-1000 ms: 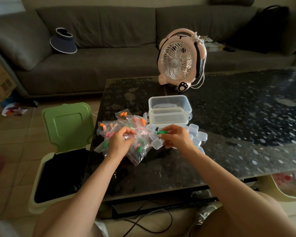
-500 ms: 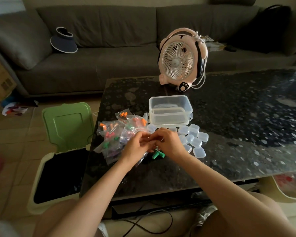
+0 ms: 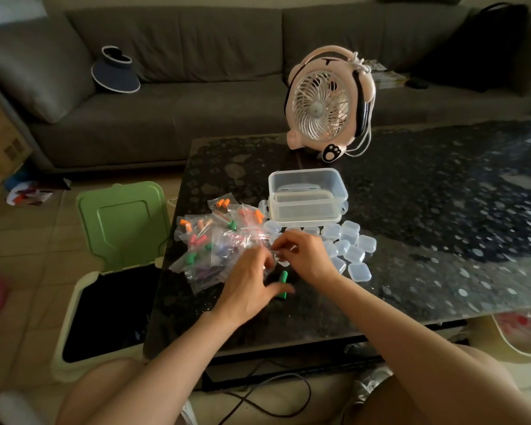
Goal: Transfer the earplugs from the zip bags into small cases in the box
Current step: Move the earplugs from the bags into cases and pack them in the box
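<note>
Fingers [image 3: 284, 243] of the right hand [image 3: 308, 256] curl in toward the palm, their tips bunched at the edge of the zip bags [image 3: 210, 240] in front of the box [image 3: 307, 196]; they seem to pinch something clear, but I cannot tell whether it is a bag or a case. Fingers [image 3: 262, 261] of the left hand [image 3: 247, 286] are smeared by blur, loosely bent over the near corner of the bags, the thumb stretched out toward the right; whether they hold anything I cannot tell.

Two green earplugs [image 3: 283, 285] lie loose on the table [image 3: 442, 240], in front of the box, between the two hands; the nearer one touches the left thumb, or lies just beside it.

The zip bags lie heaped in front and to the left of the box, with orange, pink, green and purple earplugs showing through the plastic; the small cases [image 3: 351, 250], clear and shut, are clustered in front and to the right of the box, the nearest of them partly under the right hand.

The box is clear plastic and stands open, a smaller clear tray against its front wall; behind it stands a pink fan [image 3: 327, 105]; left of it, on the floor, a bin with a raised green lid [image 3: 120, 222]; far behind and to the left, a dark visor [image 3: 115, 72] lies on the grey sofa [image 3: 196, 111].
</note>
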The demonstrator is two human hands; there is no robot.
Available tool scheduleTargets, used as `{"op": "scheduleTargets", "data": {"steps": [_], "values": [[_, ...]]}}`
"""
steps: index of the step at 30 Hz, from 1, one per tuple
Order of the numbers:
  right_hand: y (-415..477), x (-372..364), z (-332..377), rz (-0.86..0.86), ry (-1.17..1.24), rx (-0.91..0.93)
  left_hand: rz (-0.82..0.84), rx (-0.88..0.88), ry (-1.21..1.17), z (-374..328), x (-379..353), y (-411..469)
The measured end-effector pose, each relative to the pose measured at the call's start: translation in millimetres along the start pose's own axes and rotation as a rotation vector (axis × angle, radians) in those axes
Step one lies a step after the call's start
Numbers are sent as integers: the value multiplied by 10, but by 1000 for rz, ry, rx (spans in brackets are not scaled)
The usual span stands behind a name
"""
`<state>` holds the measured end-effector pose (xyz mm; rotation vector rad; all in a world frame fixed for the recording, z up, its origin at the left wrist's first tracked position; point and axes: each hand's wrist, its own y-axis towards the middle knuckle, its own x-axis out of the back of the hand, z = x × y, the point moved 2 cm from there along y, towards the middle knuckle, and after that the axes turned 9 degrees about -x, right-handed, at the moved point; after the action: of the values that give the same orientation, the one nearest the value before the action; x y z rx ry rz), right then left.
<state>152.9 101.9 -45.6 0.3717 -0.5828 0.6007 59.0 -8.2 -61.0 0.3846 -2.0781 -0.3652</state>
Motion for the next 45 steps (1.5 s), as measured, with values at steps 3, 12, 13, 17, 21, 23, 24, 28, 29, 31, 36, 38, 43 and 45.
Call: {"op": "scheduleTargets", "data": {"steps": [3,12,13,17,21,23,24,28,29,31,36,38,43,45], "values": [[7,104,33,130,-173,17,240,-59,79,16,-95,-71],[-95,12,-24,377,-604,113,19,160,-154,21,13,55],[-88,19,-11,359,-607,110,-29,215,-235,27,55,80],[9,185,76,167,-387,16,-113,528,-601,38,160,133],[22,220,150,164,-132,-21,-60,773,-1158,-63,154,152],[21,186,170,193,-88,-23,-55,805,-1240,-68,158,169],[40,186,165,176,-59,-44,-64,822,-1236,-56,159,173],[93,198,38,108,-329,-117,-78,874,-1185,6,148,182],[69,162,4,137,-469,-111,-61,866,-1166,10,151,182],[23,73,-42,179,-656,-71,-41,835,-1128,16,146,180],[40,9,-61,228,-652,-69,-85,784,-985,56,161,167],[31,-3,-58,261,-620,-42,-70,747,-870,62,181,170],[11,7,-75,300,-607,-41,-70,663,-795,34,221,171],[-9,18,-59,312,-628,-54,-94,630,-710,27,228,176]]}}
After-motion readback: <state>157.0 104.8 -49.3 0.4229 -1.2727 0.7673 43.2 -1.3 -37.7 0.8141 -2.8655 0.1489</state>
